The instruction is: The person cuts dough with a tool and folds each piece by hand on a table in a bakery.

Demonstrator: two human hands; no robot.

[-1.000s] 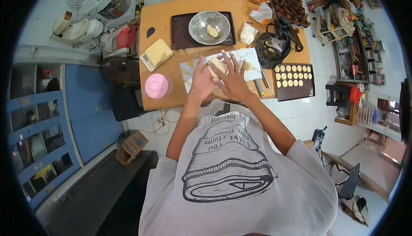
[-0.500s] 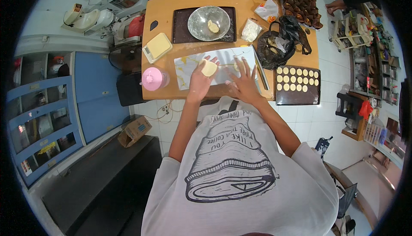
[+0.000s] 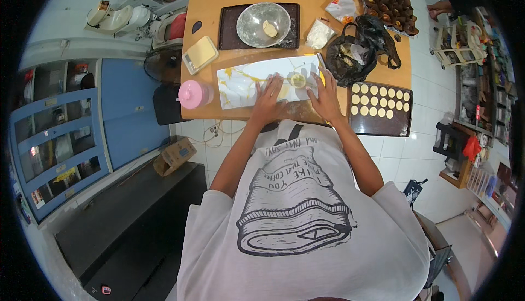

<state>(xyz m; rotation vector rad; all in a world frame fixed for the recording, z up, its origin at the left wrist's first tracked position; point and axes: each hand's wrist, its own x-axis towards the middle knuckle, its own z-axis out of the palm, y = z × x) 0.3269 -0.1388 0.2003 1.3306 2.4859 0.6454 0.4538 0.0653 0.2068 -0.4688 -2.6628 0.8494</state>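
Note:
On a white marble-patterned board (image 3: pixel 238 90), a small pale-yellow round of dough (image 3: pixel 298 80) lies between my two hands. My left hand (image 3: pixel 268 100) rests to the left of it, fingers stretched forward on the board and nothing visible in them. To the right, my right hand (image 3: pixel 326 98) reaches over the board's right edge with its fingers apart. A slim metal rod (image 3: pixel 321 60) shows just beyond its fingertips; the hand hides the rest of it. A steel bowl (image 3: pixel 246 26) dusted with flour, holding a lump of dough (image 3: pixel 269 28), stands on a dark tray farther away.
A kitchen scale (image 3: pixel 200 55) and a pink-lidded jar (image 3: pixel 196 94) stand at the left. Rightward are a black plastic bag (image 3: pixel 350 55), a white packet (image 3: pixel 320 34) and a dark tray (image 3: pixel 377 126) with rows of dough rounds. Brown paper cups (image 3: pixel 391 8) fill the far right corner.
My left hand has turned from holding a piece of dough palm-up to lying on the board. My right hand has shifted right, uncovering the dough round.

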